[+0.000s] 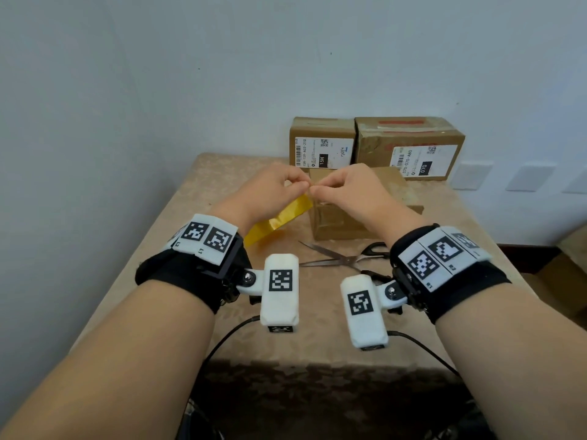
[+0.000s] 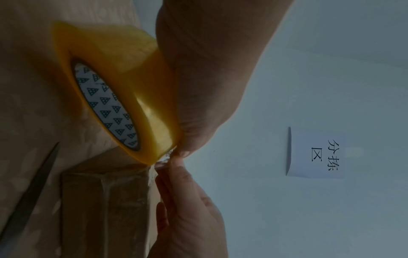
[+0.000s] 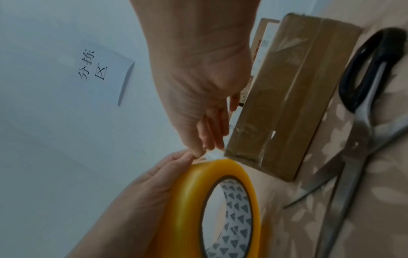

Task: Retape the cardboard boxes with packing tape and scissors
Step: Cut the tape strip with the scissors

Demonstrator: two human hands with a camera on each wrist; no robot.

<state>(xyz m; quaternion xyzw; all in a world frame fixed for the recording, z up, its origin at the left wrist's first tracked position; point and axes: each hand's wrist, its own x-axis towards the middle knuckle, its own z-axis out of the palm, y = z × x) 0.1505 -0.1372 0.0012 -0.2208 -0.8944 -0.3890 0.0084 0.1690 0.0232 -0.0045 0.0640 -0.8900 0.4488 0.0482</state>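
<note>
Head view: left hand [image 1: 270, 193] grips the yellow tape roll [image 1: 279, 219] above the table [image 1: 203, 185]; right hand [image 1: 346, 188] pinches its loose end beside the near cardboard box [image 1: 346, 222]. Scissors [image 1: 340, 258] lie spread open just before that box, near the table's front edge.

I am in a parcel sorting spot: a paper sign [image 2: 318, 155] on the pale wall [image 1: 286, 58] reads "分拣区" (sorting area), and cardboard boxes [image 1: 322, 144] with printed shipping labels [image 1: 424, 161] stand at the back of my cloth-covered counter [image 1: 197, 198].
</note>
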